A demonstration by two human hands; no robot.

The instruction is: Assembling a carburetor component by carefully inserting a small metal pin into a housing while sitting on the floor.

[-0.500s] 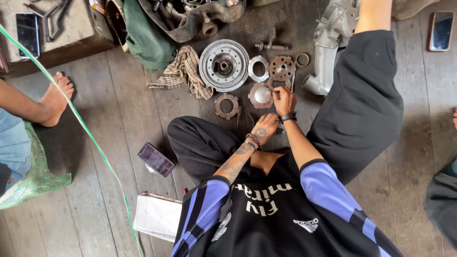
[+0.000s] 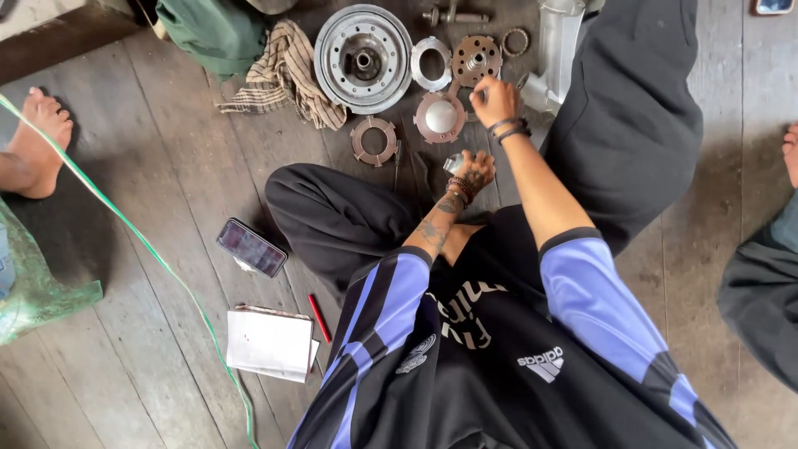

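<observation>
A person sits cross-legged on a wooden floor (image 2: 166, 183), seen from above. The left hand (image 2: 474, 170) is closed around a small shiny metal part (image 2: 453, 163), held just above the lap. The right hand (image 2: 495, 100), which was lower half a second ago, now reaches out, fingers curled onto a round domed plate (image 2: 439, 116) beside a drilled disc (image 2: 475, 60). A large drum (image 2: 363, 58) lies near the floor's far edge.

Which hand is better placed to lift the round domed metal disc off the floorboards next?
Right, probably. The right hand is beside the round domed metal disc, fingers just at its rim, while the left hand is closed on a small silvery part nearer the lap.
</observation>
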